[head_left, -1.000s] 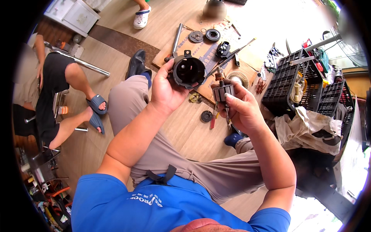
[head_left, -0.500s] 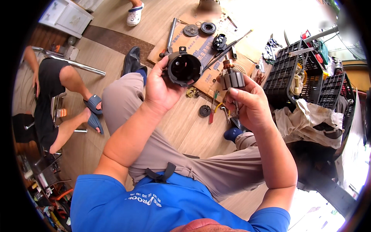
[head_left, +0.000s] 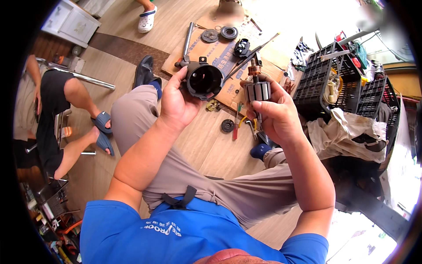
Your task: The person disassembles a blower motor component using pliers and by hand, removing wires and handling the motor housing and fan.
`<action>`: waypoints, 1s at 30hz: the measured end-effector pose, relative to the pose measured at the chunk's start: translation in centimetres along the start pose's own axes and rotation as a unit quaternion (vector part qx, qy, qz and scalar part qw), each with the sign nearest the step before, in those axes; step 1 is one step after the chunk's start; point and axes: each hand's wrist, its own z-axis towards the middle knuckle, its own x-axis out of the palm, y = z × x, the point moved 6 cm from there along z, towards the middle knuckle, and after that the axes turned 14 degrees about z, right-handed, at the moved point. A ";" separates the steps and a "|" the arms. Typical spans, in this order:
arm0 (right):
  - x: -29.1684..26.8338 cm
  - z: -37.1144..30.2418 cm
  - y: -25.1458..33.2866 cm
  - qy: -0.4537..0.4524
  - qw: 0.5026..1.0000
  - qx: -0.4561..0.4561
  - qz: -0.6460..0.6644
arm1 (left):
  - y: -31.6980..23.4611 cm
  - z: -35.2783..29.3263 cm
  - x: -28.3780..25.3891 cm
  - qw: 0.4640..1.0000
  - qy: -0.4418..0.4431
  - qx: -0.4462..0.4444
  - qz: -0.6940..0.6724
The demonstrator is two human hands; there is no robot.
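My left hand [head_left: 176,102] is closed round the side of a black, hollow cylindrical motor housing [head_left: 203,82]. Its open end faces up toward me, and a small tab sticks out at its far edge. Beside it on the right, my right hand [head_left: 281,111] grips a motor armature [head_left: 258,91] by its body and lower shaft. The dark, slotted core stands roughly upright, with a copper-coloured commutator at the far end. A gap separates armature and housing. Fingers hide part of the armature's right side and shaft.
Beyond my hands, flattened cardboard [head_left: 215,55] bears a black ring [head_left: 229,32], a round disc [head_left: 209,35] and a long metal handle [head_left: 189,42]. A screwdriver [head_left: 235,131] and a black round part [head_left: 227,126] lie nearer. Black crates [head_left: 312,81] stand right; a seated person's legs [head_left: 81,99] are left.
The armature has shifted slightly left and tilted, so more of its slotted side shows. My left hand still holds the housing much as before. The whole view has shifted a little.
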 end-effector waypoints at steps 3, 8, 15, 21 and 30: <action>-0.3 0.3 0.0 0.008 1.000 -0.016 0.017 | -0.1 0.1 -0.3 1.000 0.018 0.008 0.002; -1.0 0.6 -0.5 -0.014 0.998 -0.010 0.068 | 0.2 0.3 -0.8 0.999 0.030 0.005 0.018; -1.1 1.1 -0.5 -0.066 0.997 0.006 -0.028 | 0.5 0.1 -0.7 1.000 0.025 -0.006 0.012; 0.0 1.4 0.2 -0.056 0.981 -0.058 -0.174 | 0.4 -0.2 -0.6 0.999 0.032 -0.017 -0.018; 1.9 0.7 1.3 -0.024 0.956 -0.150 -0.253 | 0.5 -0.3 -0.2 0.999 0.040 -0.020 -0.012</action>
